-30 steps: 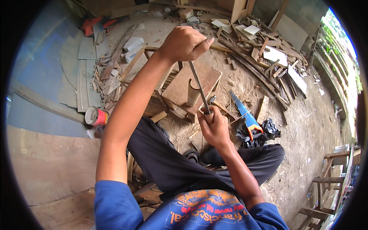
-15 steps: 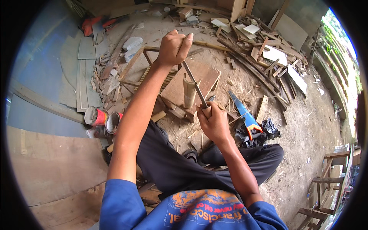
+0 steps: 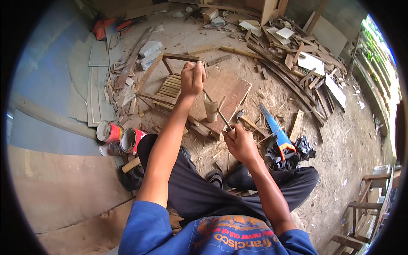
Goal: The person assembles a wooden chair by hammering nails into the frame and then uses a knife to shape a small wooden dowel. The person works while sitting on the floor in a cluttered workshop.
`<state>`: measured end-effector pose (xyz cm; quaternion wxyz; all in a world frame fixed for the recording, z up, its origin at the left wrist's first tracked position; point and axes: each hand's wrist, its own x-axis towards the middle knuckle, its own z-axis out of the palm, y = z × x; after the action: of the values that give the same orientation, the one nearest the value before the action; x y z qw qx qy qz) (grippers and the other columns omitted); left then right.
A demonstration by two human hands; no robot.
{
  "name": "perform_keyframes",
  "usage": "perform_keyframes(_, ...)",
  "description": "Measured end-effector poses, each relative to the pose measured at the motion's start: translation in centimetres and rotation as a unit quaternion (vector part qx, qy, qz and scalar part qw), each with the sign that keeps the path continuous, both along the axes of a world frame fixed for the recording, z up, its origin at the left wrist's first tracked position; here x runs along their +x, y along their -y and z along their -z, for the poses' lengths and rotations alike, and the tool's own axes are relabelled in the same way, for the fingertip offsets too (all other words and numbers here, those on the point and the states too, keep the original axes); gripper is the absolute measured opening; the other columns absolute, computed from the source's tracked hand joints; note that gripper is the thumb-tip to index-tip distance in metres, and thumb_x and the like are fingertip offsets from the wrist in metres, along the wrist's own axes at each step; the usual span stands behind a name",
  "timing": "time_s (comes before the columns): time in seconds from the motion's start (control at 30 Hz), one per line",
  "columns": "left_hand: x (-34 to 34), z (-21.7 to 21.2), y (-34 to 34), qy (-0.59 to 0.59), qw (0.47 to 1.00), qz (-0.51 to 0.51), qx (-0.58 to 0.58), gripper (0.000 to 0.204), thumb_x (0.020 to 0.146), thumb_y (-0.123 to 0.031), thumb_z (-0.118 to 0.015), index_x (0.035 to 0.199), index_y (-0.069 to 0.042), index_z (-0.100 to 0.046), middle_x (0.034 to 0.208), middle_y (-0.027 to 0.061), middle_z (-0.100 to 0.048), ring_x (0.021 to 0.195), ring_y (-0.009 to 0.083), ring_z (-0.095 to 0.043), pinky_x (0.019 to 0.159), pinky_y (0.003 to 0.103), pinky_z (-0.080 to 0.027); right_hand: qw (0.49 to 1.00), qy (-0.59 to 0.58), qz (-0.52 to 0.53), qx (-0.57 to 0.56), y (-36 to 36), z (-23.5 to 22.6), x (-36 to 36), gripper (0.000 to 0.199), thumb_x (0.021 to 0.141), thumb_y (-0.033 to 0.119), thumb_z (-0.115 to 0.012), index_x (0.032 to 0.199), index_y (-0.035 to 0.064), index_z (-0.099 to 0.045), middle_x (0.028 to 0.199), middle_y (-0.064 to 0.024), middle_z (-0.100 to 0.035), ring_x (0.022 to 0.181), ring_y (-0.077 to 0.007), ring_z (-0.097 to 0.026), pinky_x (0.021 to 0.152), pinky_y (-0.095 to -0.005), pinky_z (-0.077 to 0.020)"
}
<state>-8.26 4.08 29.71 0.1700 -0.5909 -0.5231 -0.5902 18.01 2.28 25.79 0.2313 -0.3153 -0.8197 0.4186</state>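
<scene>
Stretched between my two hands is a long, narrow-bladed knife (image 3: 224, 119), seen nearly edge-on. My right hand (image 3: 241, 143) is closed around its handle on the near side. At the far end, my left hand (image 3: 193, 78) makes a fist on the blade's tip end, which is mostly hidden in the fingers. A short bamboo piece (image 3: 211, 112) stands upright between the hands on a low wooden board (image 3: 233, 90). The blade crosses its top and seems to sit in the bamboo, with a sliver standing up beside it.
A handsaw (image 3: 274, 127) lies right of the board, its handle on black plastic (image 3: 305, 146). A hammer (image 3: 240, 114) is near my right hand. Left are red paint cans (image 3: 128, 140) and a slatted wooden frame (image 3: 169, 88). Scrap wood (image 3: 293, 63) is heaped at the far right.
Both hands have come down lower, the left one nearer to me. The knife has moved from across the bamboo's upper end to lower in its top. The view has shifted slightly.
</scene>
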Motion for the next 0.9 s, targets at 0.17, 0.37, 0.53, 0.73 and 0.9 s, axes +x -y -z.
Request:
perform_keyframes(0.17, -0.4, -1.4, 0.2, 0.064, 0.998, -0.022, -0.019, 0.061, 0.109, -0.026, -0.041, 0.051, -0.007, -0.051, 0.045, 0.0018, -0.049, 0.043, 0.0189, -0.045, 0.060, 0.035, -0.039, 0.998, 0.059, 0.016, 0.011, 0.4, -4.1, 0.4, 0.026, 0.092, 0.021, -0.074, 0.092, -0.0024, -0.062, 0.067, -0.0232, -0.061, 0.067, -0.0439, -0.064, 0.060, -0.0458, -0.0497)
perform_keyframes(0.37, -1.0, -1.6, 0.4, 0.164, 0.986, 0.011, 0.009, 0.061, 0.109, -0.031, -0.042, 0.055, -0.005, -0.052, 0.049, 0.0038, -0.051, 0.048, 0.0185, -0.050, 0.063, 0.034, -0.042, 0.998, -0.050, -0.034, 0.029, 0.7, -7.5, 3.8, 0.026, 0.091, 0.017, -0.073, 0.089, -0.0053, -0.061, 0.063, -0.0215, -0.057, 0.059, -0.0348, -0.062, 0.058, -0.0424, -0.0477)
perform_keyframes(0.53, -1.7, 3.7, -2.0, 0.025, 0.996, 0.017, -0.087, 0.046, 0.109, -0.030, -0.042, 0.083, -0.002, -0.068, 0.070, 0.0053, -0.065, 0.080, 0.0178, -0.064, 0.083, 0.034, -0.048, 0.996, 0.084, -0.003, -0.034, -2.9, 0.2, -1.1, 0.032, 0.091, 0.022, -0.067, 0.086, -0.0092, -0.062, 0.079, -0.0324, -0.064, 0.088, -0.0512, -0.064, 0.074, -0.0528, -0.0519)
perform_keyframes(0.73, -2.2, -0.8, -0.1, 0.153, 0.985, 0.055, -0.056, 0.044, 0.110, -0.032, -0.040, 0.097, 0.002, -0.066, 0.089, 0.0102, -0.069, 0.090, 0.0192, -0.065, 0.085, 0.034, -0.050, 0.995, 0.025, 0.071, -0.062, -2.5, 3.0, -3.5, 0.023, 0.092, 0.016, -0.066, 0.089, -0.0059, -0.063, 0.071, -0.0216, -0.064, 0.062, -0.0286, -0.064, 0.061, -0.0444, -0.0490)
perform_keyframes(0.9, -0.8, -2.1, 5.7, 0.133, 0.991, -0.029, -0.015, 0.040, 0.110, -0.029, -0.043, 0.098, 0.001, -0.066, 0.089, 0.0077, -0.067, 0.086, 0.0170, -0.063, 0.083, 0.030, -0.050, 0.986, -0.133, 0.090, -0.051, -0.8, -0.6, -2.5, 0.020, 0.095, 0.014, -0.068, 0.103, -0.0033, -0.063, 0.070, -0.0149, -0.069, 0.064, -0.0184, -0.069, 0.059, -0.0350, -0.0526)
